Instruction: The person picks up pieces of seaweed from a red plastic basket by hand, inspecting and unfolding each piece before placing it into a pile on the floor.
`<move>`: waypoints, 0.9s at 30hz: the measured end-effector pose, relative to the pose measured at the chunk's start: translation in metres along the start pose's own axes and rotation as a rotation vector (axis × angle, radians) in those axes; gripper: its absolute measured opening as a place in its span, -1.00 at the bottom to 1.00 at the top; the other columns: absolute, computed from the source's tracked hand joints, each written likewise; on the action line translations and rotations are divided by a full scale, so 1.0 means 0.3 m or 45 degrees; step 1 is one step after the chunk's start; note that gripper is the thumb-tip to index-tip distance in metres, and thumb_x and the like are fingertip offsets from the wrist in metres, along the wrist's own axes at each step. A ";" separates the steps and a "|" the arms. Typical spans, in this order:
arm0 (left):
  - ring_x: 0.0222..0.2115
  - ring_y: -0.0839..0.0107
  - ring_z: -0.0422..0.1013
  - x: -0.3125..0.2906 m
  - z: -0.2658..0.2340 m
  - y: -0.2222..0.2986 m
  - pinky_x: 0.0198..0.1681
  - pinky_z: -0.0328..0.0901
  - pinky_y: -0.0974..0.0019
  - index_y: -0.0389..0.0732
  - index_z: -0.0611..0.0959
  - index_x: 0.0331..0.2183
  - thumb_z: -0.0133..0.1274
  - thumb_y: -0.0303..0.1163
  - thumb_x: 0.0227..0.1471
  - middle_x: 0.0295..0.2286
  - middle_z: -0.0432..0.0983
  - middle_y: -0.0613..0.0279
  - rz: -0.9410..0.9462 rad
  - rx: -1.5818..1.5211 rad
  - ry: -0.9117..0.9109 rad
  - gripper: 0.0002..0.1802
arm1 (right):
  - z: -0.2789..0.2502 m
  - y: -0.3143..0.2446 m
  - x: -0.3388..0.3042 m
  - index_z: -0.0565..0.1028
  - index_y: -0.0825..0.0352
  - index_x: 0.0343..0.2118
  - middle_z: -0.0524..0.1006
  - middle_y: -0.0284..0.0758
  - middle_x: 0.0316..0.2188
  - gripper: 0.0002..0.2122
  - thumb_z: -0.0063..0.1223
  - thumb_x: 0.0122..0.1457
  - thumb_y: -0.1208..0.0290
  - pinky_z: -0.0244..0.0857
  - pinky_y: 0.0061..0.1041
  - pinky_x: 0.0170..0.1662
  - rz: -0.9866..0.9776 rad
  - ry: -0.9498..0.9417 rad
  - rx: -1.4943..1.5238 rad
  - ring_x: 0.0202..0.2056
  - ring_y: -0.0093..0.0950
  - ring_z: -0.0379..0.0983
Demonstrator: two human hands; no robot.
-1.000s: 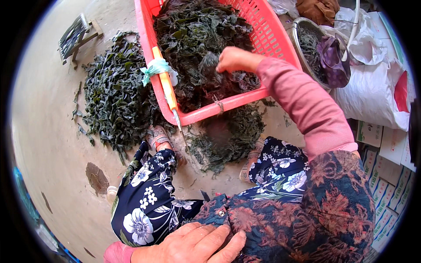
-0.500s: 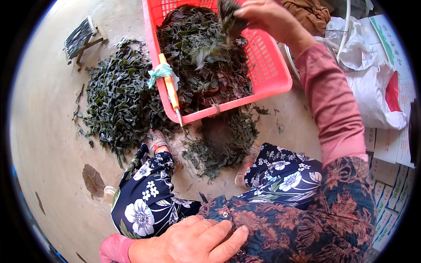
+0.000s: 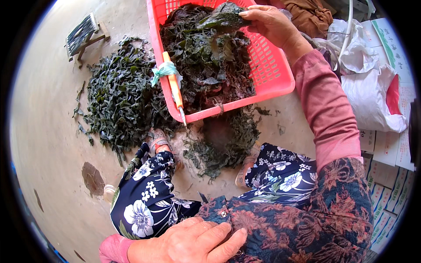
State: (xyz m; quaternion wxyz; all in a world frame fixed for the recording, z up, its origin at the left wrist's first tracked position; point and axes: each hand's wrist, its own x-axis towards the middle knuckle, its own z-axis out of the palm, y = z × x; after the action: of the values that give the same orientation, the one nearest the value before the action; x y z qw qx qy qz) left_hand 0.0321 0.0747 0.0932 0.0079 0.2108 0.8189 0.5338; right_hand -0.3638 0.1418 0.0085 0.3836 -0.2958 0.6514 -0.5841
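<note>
My right hand (image 3: 275, 27) is closed on a wet, dark green seaweed frond (image 3: 222, 18), pinched at one end between thumb and fingers. The frond stretches leftward over a red plastic basket (image 3: 280, 85) heaped with dark seaweed (image 3: 210, 65). Tied to the basket's left rim with a pale green strip is an orange-handled tool (image 3: 175, 92) with a thin metal tip pointing down. Against the front of my jacket rests my left hand (image 3: 186, 240), empty, its fingers stretched out.
A large mound of seaweed (image 3: 120, 96) lies on the floor left of the basket. Shreds of seaweed (image 3: 239, 147) lie between my feet. Behind the mound stands a small low stool (image 3: 83, 37). White sacks (image 3: 372, 96) and cartons (image 3: 386, 179) line the right side.
The frond in my right hand has swung out from a bunched, blurred shape to lie stretched across the basket. The right hand has shifted slightly lower. My left hand has stayed still.
</note>
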 end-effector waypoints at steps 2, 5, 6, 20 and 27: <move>-0.52 0.25 0.30 -0.001 -0.002 -0.004 -0.48 0.19 0.29 -0.34 0.40 -0.18 0.08 -0.44 -0.26 -0.36 0.33 0.05 -0.003 -0.004 0.016 -0.51 | 0.018 0.039 0.008 0.48 0.32 -0.37 0.47 -0.45 -0.43 -0.85 -0.01 0.00 0.40 0.29 -0.70 -0.35 0.008 0.115 -0.086 -0.38 -0.66 0.40; -0.52 0.25 0.30 -0.004 -0.002 -0.012 -0.49 0.19 0.29 -0.34 0.41 -0.18 0.08 -0.44 -0.26 -0.36 0.33 0.05 -0.014 -0.008 0.037 -0.51 | 0.044 0.089 0.014 0.47 0.27 -0.46 0.38 -0.55 -0.56 -0.84 -0.01 0.01 0.29 0.18 -0.79 -0.46 0.079 0.173 -0.419 -0.53 -0.77 0.26; -0.52 0.25 0.30 -0.001 -0.010 -0.009 -0.49 0.19 0.30 -0.34 0.41 -0.19 0.08 -0.44 -0.26 -0.36 0.34 0.05 -0.027 -0.001 0.019 -0.51 | 0.031 0.120 0.023 0.45 0.26 -0.49 0.32 -0.58 -0.60 -0.84 -0.01 0.01 0.27 0.12 -0.79 -0.50 0.105 0.130 -0.521 -0.56 -0.79 0.20; -0.53 0.24 0.32 0.012 -0.022 -0.026 -0.49 0.21 0.31 -0.36 0.42 -0.20 0.10 -0.45 -0.28 -0.37 0.36 0.03 -0.068 -0.019 0.036 -0.51 | 0.111 0.385 0.030 0.48 0.47 -0.67 0.47 -0.25 -0.69 -0.52 0.04 -0.14 -0.02 0.25 -0.43 -0.51 0.706 -0.358 -1.499 -0.65 -0.43 0.37; -0.53 0.24 0.32 0.014 -0.027 -0.018 -0.49 0.23 0.30 -0.36 0.42 -0.20 0.10 -0.45 -0.28 -0.38 0.36 0.03 -0.081 -0.008 0.047 -0.51 | 0.096 0.515 0.076 0.50 0.38 -0.62 0.47 -0.12 -0.62 -0.70 0.07 -0.29 0.19 0.29 -0.45 -0.42 0.585 -0.206 -1.407 -0.52 -0.34 0.44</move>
State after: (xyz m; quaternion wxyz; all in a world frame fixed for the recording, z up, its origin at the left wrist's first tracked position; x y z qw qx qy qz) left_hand 0.0246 0.0671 0.0927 0.0104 0.1749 0.8236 0.5394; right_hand -0.3419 0.1295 -0.1484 0.3377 -0.3466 0.8744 -0.0370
